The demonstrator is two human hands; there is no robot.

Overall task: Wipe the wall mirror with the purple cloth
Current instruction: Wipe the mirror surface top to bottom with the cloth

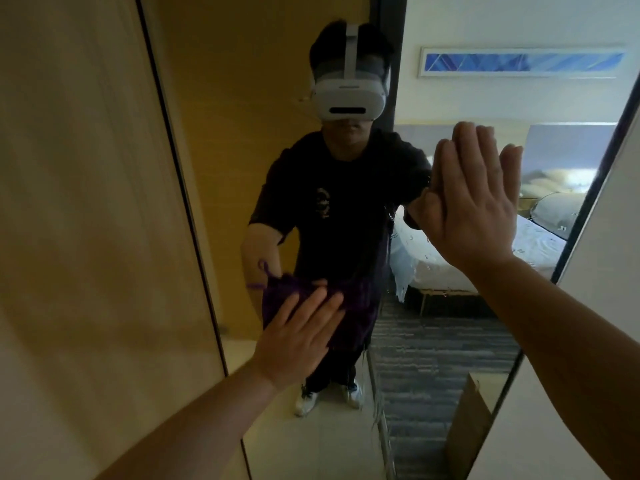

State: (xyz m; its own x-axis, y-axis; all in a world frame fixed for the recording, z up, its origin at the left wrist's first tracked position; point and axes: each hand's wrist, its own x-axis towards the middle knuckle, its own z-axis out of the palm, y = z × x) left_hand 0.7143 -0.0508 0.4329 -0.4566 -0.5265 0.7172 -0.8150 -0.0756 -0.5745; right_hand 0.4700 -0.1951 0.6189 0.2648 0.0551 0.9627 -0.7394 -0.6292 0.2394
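- The left hand (294,337), fingers spread, presses the dark purple cloth (277,296) flat against the tall dark-framed wall mirror (242,168), low on the glass.
- The right hand (474,199) lies open and flat on the mirror higher up, holding nothing.
- A white bed (450,251) shows in the reflection.

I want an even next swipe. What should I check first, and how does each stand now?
1. Purple cloth under the left hand: ok, pressed flat by the palm.
2. Cloth on the mirror: ok.
3. Right hand out of the wiping path: ok, flat on the glass higher up and to the right.
4. Droplets left to wipe: not ok, specks show near the right hand.
5. Cloth spread smooth: cannot tell, mostly hidden.
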